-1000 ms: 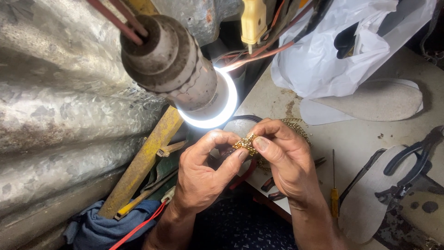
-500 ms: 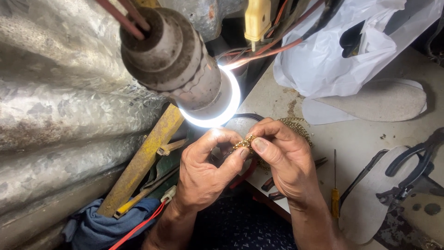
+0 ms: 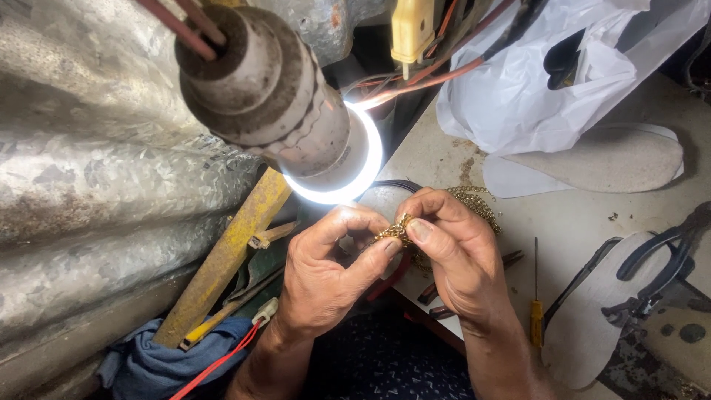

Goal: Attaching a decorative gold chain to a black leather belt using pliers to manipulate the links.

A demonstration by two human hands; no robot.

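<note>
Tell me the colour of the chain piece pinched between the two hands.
Gold, a brassy yellow. The chain piece shows best in the head view, under the lamp.

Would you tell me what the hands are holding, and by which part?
Both hands, left hand and right hand, pinch a small gold chain piece at its ends between thumbs and fingertips.

Left hand (image 3: 326,278), right hand (image 3: 455,255) pinching gold chain (image 3: 392,231), under ring lamp (image 3: 348,174)

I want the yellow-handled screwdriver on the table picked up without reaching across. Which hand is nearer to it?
Right. The right hand sits just left of the screwdriver, pinching the gold chain. The left hand is farther left, on the other side of the right hand.
</note>
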